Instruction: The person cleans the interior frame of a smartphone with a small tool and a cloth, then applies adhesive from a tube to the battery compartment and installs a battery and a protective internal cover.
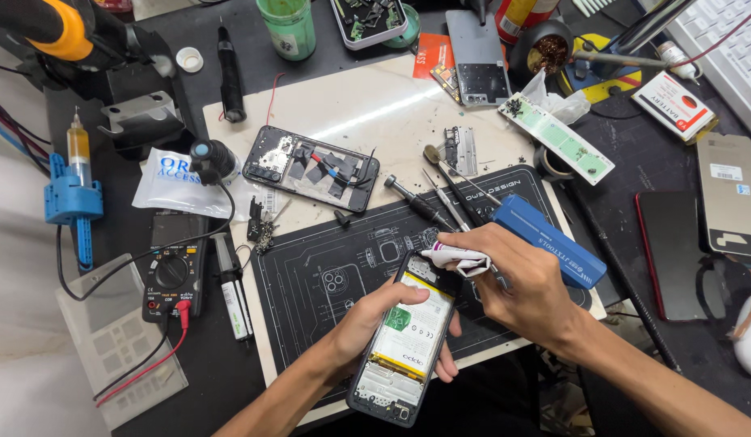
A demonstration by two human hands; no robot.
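Left hand point(367, 324) cradles the opened phone point(408, 348), fingers point(446, 368) curled round its far edge, thumb lying across the battery point(414, 332). Right hand point(525, 283) pinches a small white tube point(460, 259) tight, nozzle just touching the phone's top end. Past those fingers, on the worktop mat point(310, 275): a blue case point(549, 240), screwdrivers point(420, 206) and a second stripped phone point(310, 168).
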